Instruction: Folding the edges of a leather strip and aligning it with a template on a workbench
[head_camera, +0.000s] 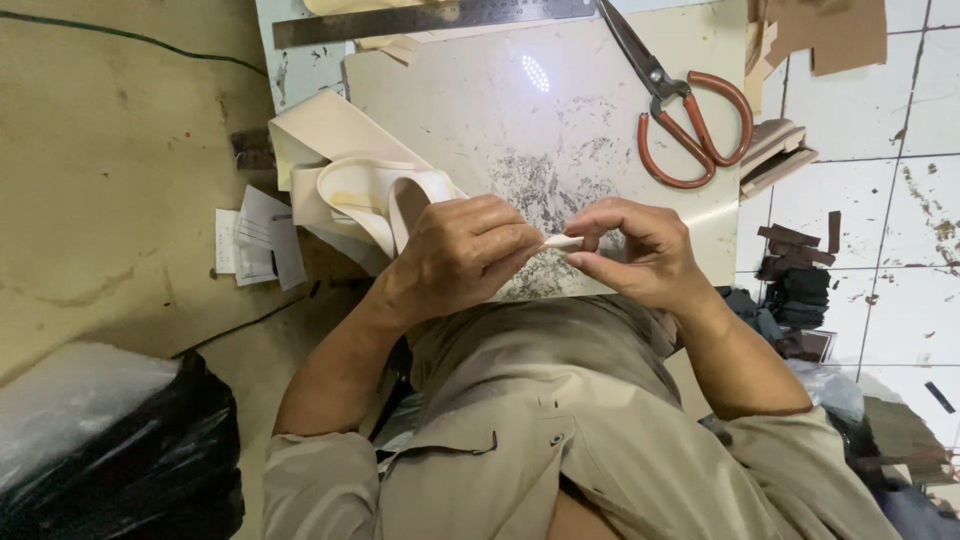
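- Nearest the camera: a khaki shirt (560, 450) with rolled sleeves, both forearms reaching up from it toward the work.
- Low at the left: a black plastic bag (130, 450), bulging, with a pale sheet lying over its top.
- Left hand (462, 255): closed, fingers curled, thumb and forefinger pinching one end of a small cream strip (562, 241).
- Right hand (637, 250): closed likewise, fingertips pinching the other end of the same cream strip, so held between both hands, just above the near edge of the board.
- Under the hands: a pale cutting board (480, 90), heavily scored with dark cut marks in the middle.
- Just beyond the left hand: a looped cream band (370, 195), curling over a stack of cream sheets at the board's left edge.
- Left of that, on the brown surface: a few folded white papers (258, 240).
- Right of the right hand, on the white tiled floor: a heap of dark scraps (800, 280).
- Farther, on the board's right side: large scissors (685, 115) with red-orange handles, blades shut, pointing up and left.
- Farthest, along the top edge: a steel ruler (430, 20) lying flat, and brown card pieces (830, 30) at the top right.
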